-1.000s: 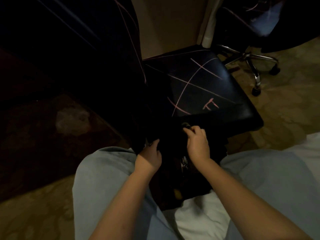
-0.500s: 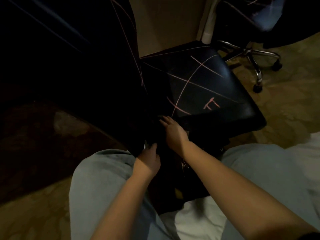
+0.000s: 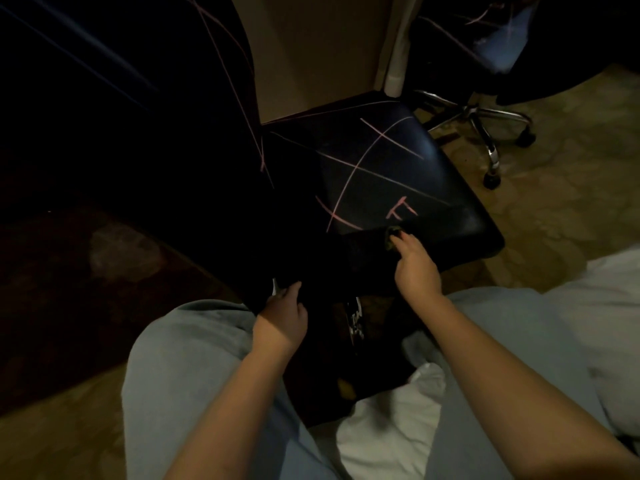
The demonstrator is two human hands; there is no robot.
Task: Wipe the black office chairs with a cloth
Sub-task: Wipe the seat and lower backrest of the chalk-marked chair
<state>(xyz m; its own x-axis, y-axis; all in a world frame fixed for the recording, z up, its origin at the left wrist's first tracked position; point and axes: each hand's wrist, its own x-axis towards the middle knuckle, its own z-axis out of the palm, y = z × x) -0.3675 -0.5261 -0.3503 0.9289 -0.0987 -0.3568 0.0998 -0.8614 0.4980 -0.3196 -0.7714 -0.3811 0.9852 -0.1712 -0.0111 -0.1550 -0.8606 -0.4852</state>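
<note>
beyond the cloth (image 3: 363, 261) and scribbled seat (image 3: 398, 174), a second chair (image 3: 498, 43) (chrome legs (image 3: 485, 133))

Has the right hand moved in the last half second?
Yes. The right hand shifted right, from left of the pink F mark to just below it.

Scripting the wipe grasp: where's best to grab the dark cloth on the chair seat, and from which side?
Probably its two ends, from the seat's near edge: the dark cloth lies spread across the chair seat front, and the left hand and right hand hold it there.
</note>
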